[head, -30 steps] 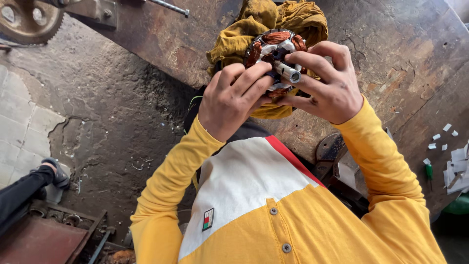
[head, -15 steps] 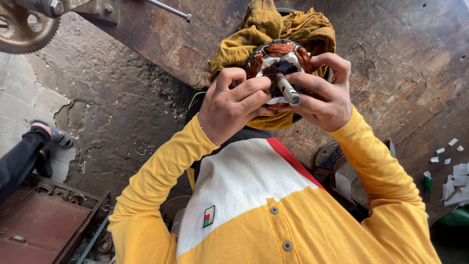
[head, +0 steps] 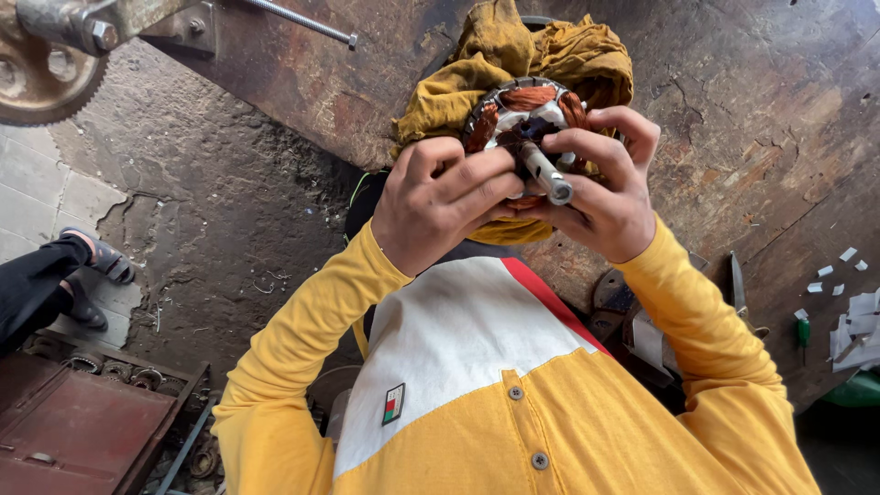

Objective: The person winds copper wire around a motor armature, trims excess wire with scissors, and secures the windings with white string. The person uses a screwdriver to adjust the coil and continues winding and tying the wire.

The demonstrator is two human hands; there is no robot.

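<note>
A small electric motor part [head: 536,110] with copper windings and a steel shaft [head: 548,174] sits on a crumpled mustard-yellow cloth [head: 477,69] on the worn metal bench [head: 752,119]. My left hand [head: 440,202] grips the part from the left, fingers curled over its front beside the shaft. My right hand [head: 610,197] holds it from the right, thumb and fingers wrapped around the rim and shaft base. The shaft points toward me. My yellow and white shirt [head: 477,385] fills the lower view.
A rusty gear wheel [head: 37,78] and a threaded rod [head: 302,23] are at top left. Another person's sandalled foot [head: 92,261] rests on the concrete floor at left, above a red metal box [head: 64,431]. White paper scraps [head: 852,312] and a green-handled tool [head: 802,330] lie right.
Both hands have kept hold of the motor part and turned it a little, so the shaft now points more toward me. The other person's foot has shifted at the left.
</note>
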